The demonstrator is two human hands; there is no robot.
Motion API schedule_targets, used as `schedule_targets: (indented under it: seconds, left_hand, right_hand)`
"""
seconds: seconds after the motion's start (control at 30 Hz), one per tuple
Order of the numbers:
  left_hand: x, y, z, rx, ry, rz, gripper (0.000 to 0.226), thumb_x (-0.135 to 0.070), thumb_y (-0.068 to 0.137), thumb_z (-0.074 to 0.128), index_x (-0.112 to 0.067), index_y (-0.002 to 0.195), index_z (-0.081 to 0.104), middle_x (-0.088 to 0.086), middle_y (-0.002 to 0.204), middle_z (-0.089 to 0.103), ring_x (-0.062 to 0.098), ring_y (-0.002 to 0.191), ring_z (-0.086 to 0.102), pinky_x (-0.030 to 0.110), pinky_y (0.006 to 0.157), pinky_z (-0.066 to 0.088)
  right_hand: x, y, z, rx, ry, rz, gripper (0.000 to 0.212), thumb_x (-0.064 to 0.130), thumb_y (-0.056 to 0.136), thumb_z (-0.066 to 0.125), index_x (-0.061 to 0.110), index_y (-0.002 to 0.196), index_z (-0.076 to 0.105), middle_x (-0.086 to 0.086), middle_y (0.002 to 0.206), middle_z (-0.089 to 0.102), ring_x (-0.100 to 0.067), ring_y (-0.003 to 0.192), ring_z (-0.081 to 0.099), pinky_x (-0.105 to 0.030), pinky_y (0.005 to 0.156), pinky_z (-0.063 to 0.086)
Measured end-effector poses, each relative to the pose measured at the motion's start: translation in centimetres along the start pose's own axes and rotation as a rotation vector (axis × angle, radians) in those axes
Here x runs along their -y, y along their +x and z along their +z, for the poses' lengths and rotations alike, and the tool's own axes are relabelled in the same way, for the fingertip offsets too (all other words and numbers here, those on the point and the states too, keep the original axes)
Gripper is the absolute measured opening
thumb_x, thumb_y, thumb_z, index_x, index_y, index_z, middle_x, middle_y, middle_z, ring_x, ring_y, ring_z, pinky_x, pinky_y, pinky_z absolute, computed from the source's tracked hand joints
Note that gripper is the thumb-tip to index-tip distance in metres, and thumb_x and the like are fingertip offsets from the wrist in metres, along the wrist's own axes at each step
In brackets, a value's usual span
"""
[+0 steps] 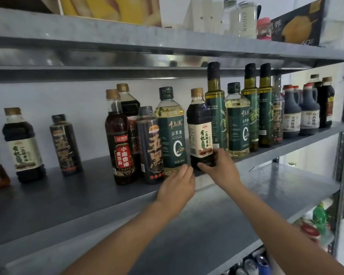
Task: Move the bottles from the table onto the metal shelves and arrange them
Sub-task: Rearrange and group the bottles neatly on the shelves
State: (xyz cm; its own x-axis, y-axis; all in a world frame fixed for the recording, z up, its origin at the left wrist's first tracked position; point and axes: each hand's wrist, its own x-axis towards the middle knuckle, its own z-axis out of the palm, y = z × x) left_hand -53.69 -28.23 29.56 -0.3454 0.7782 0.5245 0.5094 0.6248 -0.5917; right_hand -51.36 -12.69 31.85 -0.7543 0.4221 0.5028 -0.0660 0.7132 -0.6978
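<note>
The right hand grips the foot of a dark soy-sauce bottle, its cream label reading 有机 一品鲜酱油, upright near the front edge of the grey metal shelf. The left hand curls against the base of the neighbouring pale-yellow oil bottle, green label 千岛源 山茶油; whether it grips is unclear. Further left stand a black 五黑 bottle and a reddish 小磨香油 bottle. Toward the shelf's right end, dark jugs marked 山西陈醋 stand before a white wall.

Dark soy bottle with cream label, green-labelled oil bottle, grey metal shelf.
</note>
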Motion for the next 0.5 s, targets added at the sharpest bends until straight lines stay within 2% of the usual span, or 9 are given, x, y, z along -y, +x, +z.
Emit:
schedule_targets:
  seconds: [0.17, 0.3, 0.43, 0.5]
  left_hand:
    - [-0.1, -0.1, 0.4, -0.103, 0.059, -0.012, 0.058, -0.052, 0.068, 0.073, -0.004, 0.101, 0.069, 0.005, 0.093, 0.062, 0.019, 0.091, 0.056, 0.027, 0.08, 0.049]
    - [-0.2, -0.2, 0.4, -0.08, 0.055, -0.019, 0.058, -0.051, 0.072, 0.071, -0.004, 0.105, 0.067, 0.005, 0.096, 0.062, 0.019, 0.092, 0.057, 0.027, 0.082, 0.049]
    - [0.0, -0.5, -0.9, -0.089, -0.227, -0.112, 0.051, -0.05, 0.081, 0.058, -0.006, 0.105, 0.067, 0.003, 0.104, 0.062, 0.017, 0.097, 0.056, 0.027, 0.081, 0.049]
    - [0.6, -1.5, -1.7, -0.184, -0.395, -0.211, 0.043, -0.045, 0.085, 0.05, -0.01, 0.104, 0.067, 0.001, 0.105, 0.061, 0.015, 0.096, 0.054, 0.025, 0.08, 0.047]
  right_hand:
    - [0.2, 0.4, 2.1, -0.148, -0.046, 0.08, 0.071, 0.042, 0.067, 0.08, 0.006, 0.118, 0.045, -0.009, 0.12, 0.047, -0.027, 0.113, 0.047, -0.038, 0.081, 0.045]
    - [-0.3, 0.7, 2.3, -0.117, 0.019, 0.089, 0.063, 0.045, 0.065, 0.08, 0.012, 0.113, 0.055, -0.005, 0.114, 0.051, -0.023, 0.11, 0.048, -0.036, 0.083, 0.047]
    - [-0.2, 0.8, 1.4, -0.093, 0.086, 0.097, 0.061, 0.04, 0.062, 0.084, 0.011, 0.106, 0.055, -0.004, 0.11, 0.055, -0.02, 0.102, 0.053, -0.027, 0.074, 0.042]
    - [0.1, 0.5, 1.2, -0.069, 0.153, 0.087, 0.062, 0.035, 0.061, 0.086, 0.011, 0.104, 0.048, -0.002, 0.103, 0.057, -0.02, 0.097, 0.057, -0.028, 0.072, 0.042]
